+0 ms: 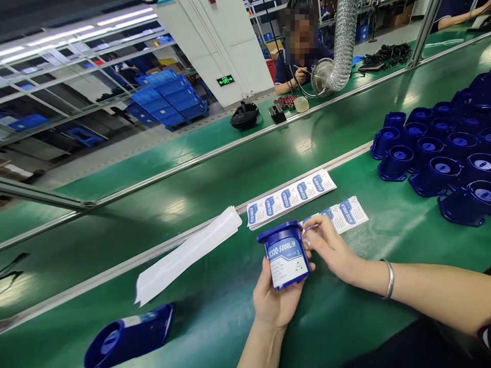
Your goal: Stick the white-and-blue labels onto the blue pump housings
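Note:
My left hand [276, 301] is wrapped round a blue plastic housing [286, 232] and holds it above the green table. A blue and white label [287, 260] printed "5000L/H" lies on the side facing me. The fingers of my right hand [330, 245] are bent together at the housing's right edge; what their tips hold, if anything, is hidden. Just behind that hand lies a part-used label sheet [348, 213]. Farther back is a stack of label sheets [291, 198]. Another blue housing [128, 337] with a label rests on its side at lower left.
White paper strips [187, 255] lie left of the label sheets. Many blue housings [443, 168] stand at the right. A metal rail [207, 153] runs behind the bench. Across it, a person [303, 56] sits beside a flexible silver duct [345, 46].

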A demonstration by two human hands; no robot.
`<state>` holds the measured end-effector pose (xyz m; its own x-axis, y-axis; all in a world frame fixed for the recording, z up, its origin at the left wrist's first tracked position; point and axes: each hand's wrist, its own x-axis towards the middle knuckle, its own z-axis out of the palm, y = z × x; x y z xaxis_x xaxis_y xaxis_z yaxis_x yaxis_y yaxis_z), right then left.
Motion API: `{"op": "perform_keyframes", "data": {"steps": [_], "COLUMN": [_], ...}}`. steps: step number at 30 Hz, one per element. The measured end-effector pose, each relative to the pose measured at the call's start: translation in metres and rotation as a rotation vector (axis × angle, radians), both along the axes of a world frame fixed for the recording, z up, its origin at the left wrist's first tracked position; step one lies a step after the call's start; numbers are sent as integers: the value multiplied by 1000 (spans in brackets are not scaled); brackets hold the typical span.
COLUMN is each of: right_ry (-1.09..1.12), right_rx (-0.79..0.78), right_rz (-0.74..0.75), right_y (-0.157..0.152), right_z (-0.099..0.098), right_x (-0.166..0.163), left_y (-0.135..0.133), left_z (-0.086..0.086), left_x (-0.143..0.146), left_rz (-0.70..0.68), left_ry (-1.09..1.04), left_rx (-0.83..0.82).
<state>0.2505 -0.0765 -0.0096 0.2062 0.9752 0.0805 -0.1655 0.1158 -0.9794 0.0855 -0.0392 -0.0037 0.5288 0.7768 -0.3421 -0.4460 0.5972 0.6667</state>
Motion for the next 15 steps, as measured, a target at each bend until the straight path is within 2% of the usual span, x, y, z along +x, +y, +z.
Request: {"op": "perform_keyframes", "data": {"steps": [3, 6, 9, 11, 15], "right_ry": [-107, -107, -33, 6, 42], "right_rx": [120, 166, 75, 17, -42], "right_rz": [-92, 40, 235, 310, 260], "right_y": [7, 10, 7, 5, 4], "right_z": [5, 11, 12, 11, 9], "right_x": [15, 24, 25, 24, 24], "left_y": [-1, -5, -8, -9, -10], "left_z": [14, 21, 21, 20, 18], "left_x": [10, 17, 20, 21, 22], "left_rz": [-121, -206, -260, -272, -270], "left_ry": [-101, -131, -129, -108, -47], "left_rx": [-69, -99, -119, -122, -104]}}
